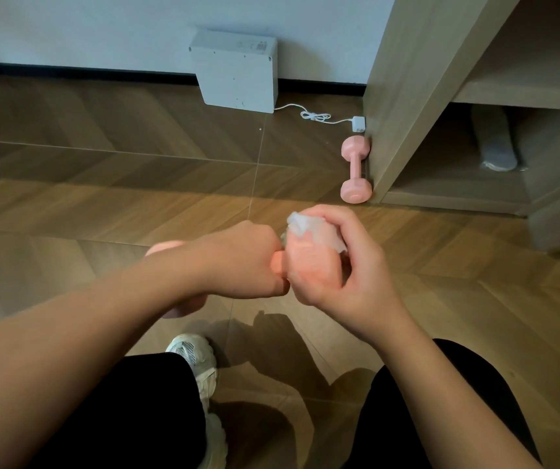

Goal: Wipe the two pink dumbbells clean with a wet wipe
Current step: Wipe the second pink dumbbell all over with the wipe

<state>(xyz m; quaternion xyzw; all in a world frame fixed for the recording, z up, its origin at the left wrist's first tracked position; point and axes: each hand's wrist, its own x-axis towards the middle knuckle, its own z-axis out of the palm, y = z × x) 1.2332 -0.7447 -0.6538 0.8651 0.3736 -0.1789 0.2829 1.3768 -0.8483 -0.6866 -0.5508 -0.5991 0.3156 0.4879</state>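
Note:
My left hand (244, 262) grips the handle of a pink dumbbell (312, 262) held above the floor. Its left head peeks out behind my left wrist. My right hand (349, 265) wraps around the dumbbell's right head and presses a crumpled white wet wipe (309, 228) against it. A second pink dumbbell (356, 170) lies on the wooden floor, against the foot of the wooden shelf unit (407, 96).
A grey flat box (238, 72) leans on the wall, its white cable and plug (358, 124) trailing on the floor. My white shoe (197, 360) and black trouser legs are below. A grey object lies in the shelf's bottom compartment.

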